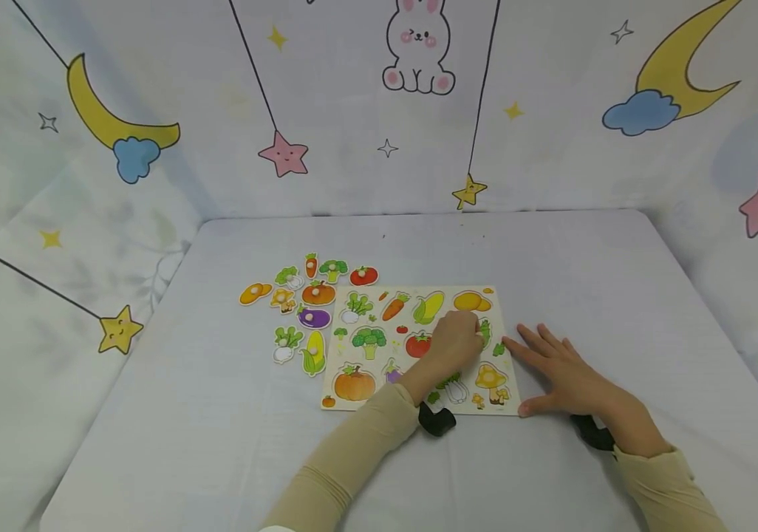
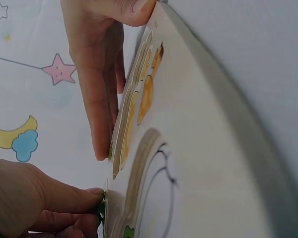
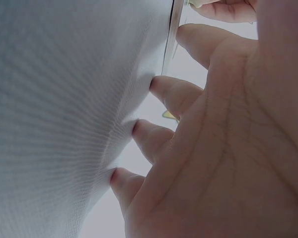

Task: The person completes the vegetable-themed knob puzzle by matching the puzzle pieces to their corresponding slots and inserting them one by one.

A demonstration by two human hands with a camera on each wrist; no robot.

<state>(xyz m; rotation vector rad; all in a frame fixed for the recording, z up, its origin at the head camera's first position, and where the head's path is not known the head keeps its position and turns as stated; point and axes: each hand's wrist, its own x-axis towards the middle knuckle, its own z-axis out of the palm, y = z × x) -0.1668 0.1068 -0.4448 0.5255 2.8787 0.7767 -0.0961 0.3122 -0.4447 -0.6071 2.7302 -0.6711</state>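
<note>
Across the middle of the surface (image 1: 552,251), the board (image 2: 203,148) is lying flat before you. Your left hand (image 1: 456,340) is working over its 3 o'clock side, thumb and fingertips closing in a pinch on a green piece (image 1: 485,334). That piece is lying at the board's 2 to 3 o'clock; your fingers are partly covering it, so you cannot tell whether it is fully seated.

Your right hand (image 1: 561,377) is spreading its fingers wide at 3 o'clock, gripping nothing; its index tip and thumb are touching the board's near edge while other fingertips are pressing on the surface.

From the board's 9 to 11 o'clock, loose pieces are clustering: a tomato (image 1: 363,276), broccoli (image 1: 333,269), carrot (image 1: 311,264), potato (image 1: 255,293), pumpkin (image 1: 318,294), mushroom (image 1: 282,299), eggplant (image 1: 313,318), corn (image 1: 314,353) and two leafy white ones. At 12 o'clock, a printed rabbit (image 1: 418,52) is decorating the backdrop (image 1: 352,111).
</note>
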